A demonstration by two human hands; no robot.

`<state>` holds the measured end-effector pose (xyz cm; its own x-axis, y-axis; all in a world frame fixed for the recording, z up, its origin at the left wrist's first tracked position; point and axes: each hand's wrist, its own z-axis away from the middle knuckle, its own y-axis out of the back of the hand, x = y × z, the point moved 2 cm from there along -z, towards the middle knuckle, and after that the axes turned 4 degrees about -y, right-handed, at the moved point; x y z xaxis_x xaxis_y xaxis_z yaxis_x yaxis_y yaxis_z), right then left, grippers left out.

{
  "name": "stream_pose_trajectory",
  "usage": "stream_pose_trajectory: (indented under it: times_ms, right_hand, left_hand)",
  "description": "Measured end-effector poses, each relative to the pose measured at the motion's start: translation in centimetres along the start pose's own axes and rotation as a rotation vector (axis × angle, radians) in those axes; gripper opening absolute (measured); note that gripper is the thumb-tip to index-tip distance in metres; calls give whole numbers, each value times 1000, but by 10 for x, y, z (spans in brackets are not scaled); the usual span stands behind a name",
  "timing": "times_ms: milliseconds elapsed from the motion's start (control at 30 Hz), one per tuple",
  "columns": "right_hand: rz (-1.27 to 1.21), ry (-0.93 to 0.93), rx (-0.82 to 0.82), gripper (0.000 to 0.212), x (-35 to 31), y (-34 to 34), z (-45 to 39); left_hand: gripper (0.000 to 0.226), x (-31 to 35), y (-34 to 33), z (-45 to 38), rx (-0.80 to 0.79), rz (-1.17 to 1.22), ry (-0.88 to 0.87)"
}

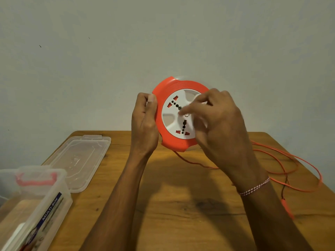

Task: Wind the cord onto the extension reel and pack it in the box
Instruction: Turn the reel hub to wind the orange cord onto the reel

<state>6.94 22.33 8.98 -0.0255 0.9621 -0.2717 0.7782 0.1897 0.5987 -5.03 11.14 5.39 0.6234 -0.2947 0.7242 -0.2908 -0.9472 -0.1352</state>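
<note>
With the left hand [145, 122] clenched on the round orange-and-white plastic reel [178, 115] and right fingers [186, 110] pressing its hub, the loose orange cord [282, 165] could tangle.

I see the round orange plastic extension reel with a white socket face [178, 115] held upright above the wooden table [181, 205]. The left hand [145, 124] grips its left rim, thumb on the front edge. The right hand [217, 124] covers the right half of the white face, fingers blurred. A thin orange cord [299, 171] leaves the reel's lower edge and lies in loose loops on the table's right side. At lower left stands an open clear plastic box labelled MULTI-BOX [59, 200]; its clear lid [79, 160] lies flat just behind it.
</note>
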Motion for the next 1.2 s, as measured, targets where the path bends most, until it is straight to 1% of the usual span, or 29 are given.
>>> stream_pose_trajectory:
  times_ms: [100, 167, 333, 467, 600, 700, 767, 867, 1000, 1033, 1067, 1133, 1200]
  right_hand:
    - [63, 18, -200, 44, -1, -3, 0]
    - [137, 14, -261, 52, -3, -6, 0]
    - [205, 30, -230, 59, -6, -8, 0]
    - [225, 26, -146, 59, -2, -9, 4]
    - [181, -65, -16, 61, -2, -9, 7]
    - [119, -156, 20, 68, -2, -8, 4]
    - [116, -147, 18, 68, -1, -9, 2]
    - [81, -88, 34, 61, -1, -8, 1]
    - [34, 28, 84, 30, 2, -4, 0]
    - [48, 58, 70, 26, 3, -3, 0]
    - [62, 78, 29, 28, 3, -4, 0]
    - [97, 82, -95, 38, 1, -7, 1]
    - [154, 67, -173, 52, -3, -12, 2]
  left_hand:
    - [14, 0, 1, -1, 17, -6, -3]
    - [14, -1, 2, -1, 21, -6, -6]
    - [15, -2, 2, -1, 11, -1, 1]
    - [16, -2, -1, 0, -7, 7, -8]
    - [17, -2, 0, 1, 6, 21, -4]
    - [16, -2, -1, 0, 10, 11, 4]
    - [15, -2, -1, 0, 9, 7, 5]
    - [14, -2, -1, 0, 15, 6, 3]
    - [16, -2, 0, 0, 23, 11, 7]
    - [17, -2, 1, 0, 24, 11, 9]
    - [17, -2, 1, 0, 24, 11, 9]
    - [16, -3, 1, -1, 25, 5, 8]
    - [16, -3, 1, -1, 27, 8, 7]
